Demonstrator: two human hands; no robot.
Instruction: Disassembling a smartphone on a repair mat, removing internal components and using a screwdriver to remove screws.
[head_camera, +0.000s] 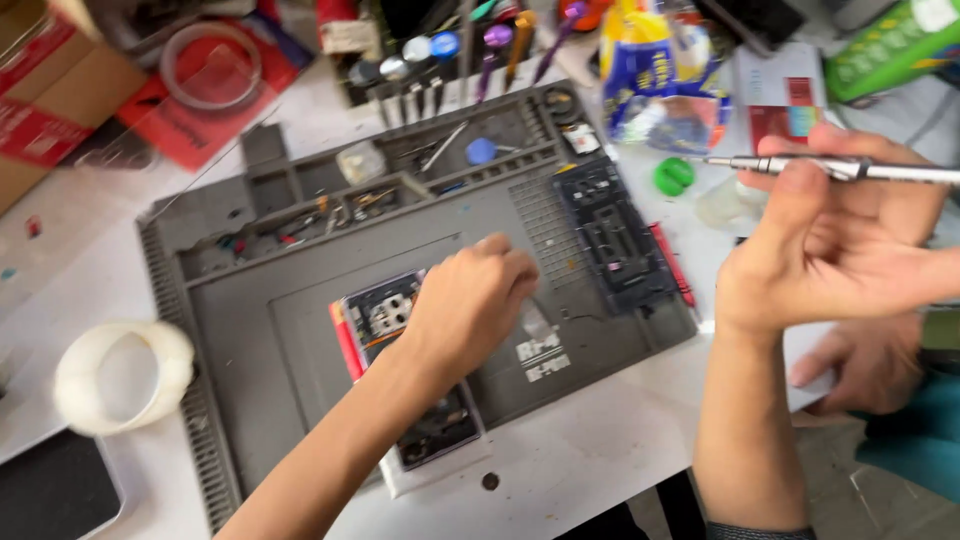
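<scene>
Directly beneath left fingers (500, 262): opened phone (400, 330).

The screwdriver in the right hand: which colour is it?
Silver metal screwdriver, seen in the head view.

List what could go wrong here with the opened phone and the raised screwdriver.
1. The left hand rests directly on the opened phone; pressing could strain its exposed internals.
2. The right hand holds the precision screwdriver up and off to the side of the grey repair mat; its tip could snag the clutter nearby.
3. Small parts sit loose in the mat's trays; a bump might scatter them.
</scene>
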